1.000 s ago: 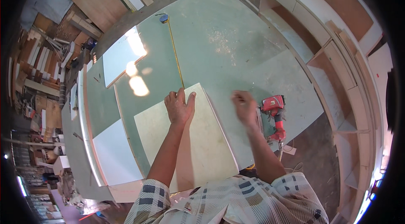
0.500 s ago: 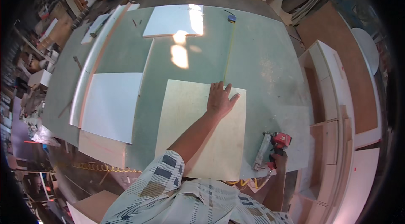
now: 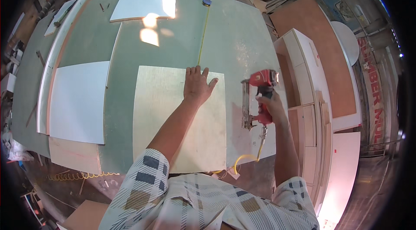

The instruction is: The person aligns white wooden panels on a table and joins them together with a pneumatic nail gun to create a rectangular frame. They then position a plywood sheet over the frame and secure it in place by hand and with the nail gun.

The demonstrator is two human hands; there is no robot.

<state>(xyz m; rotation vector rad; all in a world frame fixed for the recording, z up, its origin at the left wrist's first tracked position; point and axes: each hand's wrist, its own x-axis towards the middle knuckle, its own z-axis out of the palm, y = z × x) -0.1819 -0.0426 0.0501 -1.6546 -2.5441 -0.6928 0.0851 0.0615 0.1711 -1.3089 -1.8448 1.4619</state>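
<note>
My left hand [image 3: 198, 86] lies with spread fingers on the far edge of a pale plywood panel [image 3: 173, 130], its fingertips reaching just past that edge. From near those fingers a yellow tape blade [image 3: 203, 35] runs away across the green tabletop [image 3: 182, 52] to a blue tape measure [image 3: 206, 2]. In my right hand [image 3: 273, 105] is a red and black air nailer [image 3: 262, 93], raised right of the panel. My fingers wrap round its grip. A hose fitting [image 3: 264, 132] hangs from the grip's lower end and leads into a yellow air hose [image 3: 245, 157].
White panels [image 3: 78, 104] lie on the left and far parts of the table, with a long edged strip [image 3: 65, 56] beside them. A white cabinet carcass [image 3: 303, 87] stands along the right side. A coiled hose [image 3: 82, 176] runs below the near left edge.
My right hand has lifted the nailer up from the table's near right corner and brought it forward. My left hand stays on the panel. The whole view has shifted rightward.
</note>
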